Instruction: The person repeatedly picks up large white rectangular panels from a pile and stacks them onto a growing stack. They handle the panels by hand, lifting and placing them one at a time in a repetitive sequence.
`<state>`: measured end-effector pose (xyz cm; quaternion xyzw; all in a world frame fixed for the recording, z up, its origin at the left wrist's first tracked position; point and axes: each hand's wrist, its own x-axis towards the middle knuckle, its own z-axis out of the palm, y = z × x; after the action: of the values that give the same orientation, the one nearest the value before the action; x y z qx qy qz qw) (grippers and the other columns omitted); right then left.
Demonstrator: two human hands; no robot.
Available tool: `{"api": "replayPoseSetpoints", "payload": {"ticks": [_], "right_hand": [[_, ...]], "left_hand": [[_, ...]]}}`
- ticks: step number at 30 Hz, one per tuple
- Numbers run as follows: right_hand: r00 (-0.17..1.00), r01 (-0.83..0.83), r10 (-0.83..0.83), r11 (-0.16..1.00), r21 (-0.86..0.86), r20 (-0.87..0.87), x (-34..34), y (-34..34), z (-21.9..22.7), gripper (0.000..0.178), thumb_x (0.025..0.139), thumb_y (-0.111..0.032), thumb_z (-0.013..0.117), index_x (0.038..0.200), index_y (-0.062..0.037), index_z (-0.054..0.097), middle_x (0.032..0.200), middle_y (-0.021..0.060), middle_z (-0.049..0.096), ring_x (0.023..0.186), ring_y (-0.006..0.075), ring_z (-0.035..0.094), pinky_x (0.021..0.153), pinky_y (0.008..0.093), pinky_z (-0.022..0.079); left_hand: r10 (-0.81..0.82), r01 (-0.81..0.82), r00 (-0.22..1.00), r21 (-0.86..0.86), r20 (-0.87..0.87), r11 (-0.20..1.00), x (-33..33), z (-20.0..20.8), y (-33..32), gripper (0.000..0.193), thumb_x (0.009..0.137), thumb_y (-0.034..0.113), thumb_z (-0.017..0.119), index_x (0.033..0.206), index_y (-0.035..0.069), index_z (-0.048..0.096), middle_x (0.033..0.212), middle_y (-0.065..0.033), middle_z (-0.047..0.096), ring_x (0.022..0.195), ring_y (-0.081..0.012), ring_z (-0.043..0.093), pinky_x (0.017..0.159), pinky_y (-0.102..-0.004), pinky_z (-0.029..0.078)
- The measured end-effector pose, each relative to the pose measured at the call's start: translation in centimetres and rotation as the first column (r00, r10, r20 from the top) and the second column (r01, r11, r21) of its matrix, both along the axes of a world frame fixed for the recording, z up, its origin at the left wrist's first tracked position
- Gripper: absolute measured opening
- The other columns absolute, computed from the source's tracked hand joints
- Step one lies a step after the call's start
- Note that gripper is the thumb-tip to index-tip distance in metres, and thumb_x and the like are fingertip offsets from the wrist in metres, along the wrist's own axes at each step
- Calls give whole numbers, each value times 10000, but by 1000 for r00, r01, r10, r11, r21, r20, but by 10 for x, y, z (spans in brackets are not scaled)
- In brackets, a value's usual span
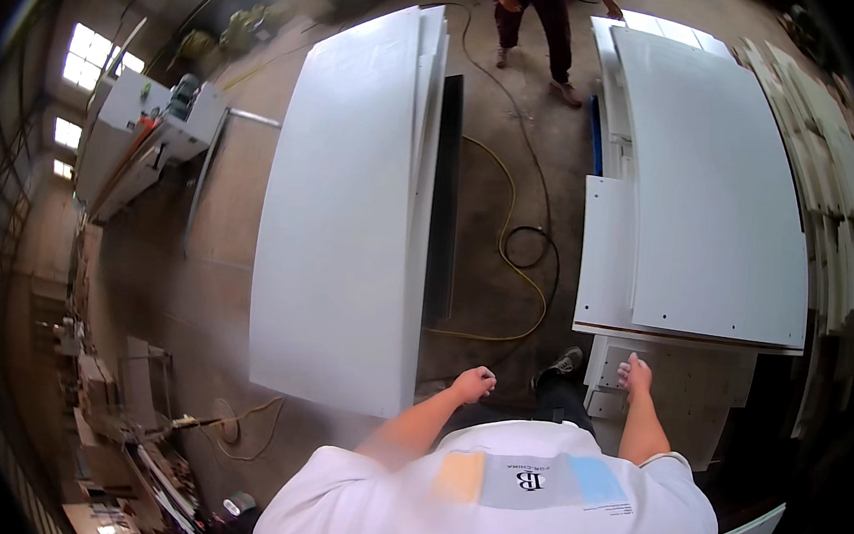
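My left hand (pixel 475 383) hangs in front of my body, its fingers curled in with nothing visible in them. Close to it is the near right corner of a large white panel (pixel 346 210) on the left stack; the hand does not touch it. My right hand (pixel 634 372) is held low with loosely bent fingers, somewhat apart and apparently holding nothing. It is just before the near edge of the right stack, whose top white panel (pixel 715 179) lies over a smaller white board (pixel 607 251) with small dark holes. White boards (pixel 673 387) show lower down beside that hand.
A yellow hose (pixel 509 198) and a dark cable (pixel 548 216) wind along the floor between the stacks. At the far end stands another person (pixel 538 5), one hand by the right stack. More boards (pixel 845 179) are piled at right; a white machine (pixel 147 125) stands left.
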<state>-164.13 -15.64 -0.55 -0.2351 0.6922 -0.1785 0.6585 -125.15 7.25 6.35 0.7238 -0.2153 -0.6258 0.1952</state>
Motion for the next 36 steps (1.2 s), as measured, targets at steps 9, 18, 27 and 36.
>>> {"api": "replayPoseSetpoints", "payload": {"ticks": [9,18,27,36], "right_hand": [[818,-553,562,827,105,-119,148,128,35,308,938,-376,565,1026,-80,567,800,45,634,611,121,566,487,260,419],[337,-937,941,340,-82,43,328,236,111,261,965,-287,556,1024,-40,613,833,10,641,704,67,577,604,212,431],[222,-970,970,231,82,-102,290,256,111,274,959,-309,560,1063,-62,619,883,29,673,742,85,618,652,243,469],[159,-980,959,182,78,-234,245,269,109,337,923,-349,593,1042,-38,645,882,41,703,770,124,663,723,281,513]], "left_hand": [[343,-344,939,-92,-24,934,70,-50,174,177,889,203,596,960,43,621,854,-79,677,705,-158,650,643,-312,527],[868,-880,474,105,146,463,140,-98,405,164,879,202,614,963,61,608,771,-71,665,585,-147,610,474,-293,468],[989,-994,-53,107,-136,-39,227,-141,434,466,953,366,534,1287,52,452,1180,-134,580,967,-240,603,778,-413,501],[976,-984,-177,0,-124,-178,229,-181,419,534,890,411,642,1207,12,481,1065,-121,613,876,-243,634,627,-377,513]]}}
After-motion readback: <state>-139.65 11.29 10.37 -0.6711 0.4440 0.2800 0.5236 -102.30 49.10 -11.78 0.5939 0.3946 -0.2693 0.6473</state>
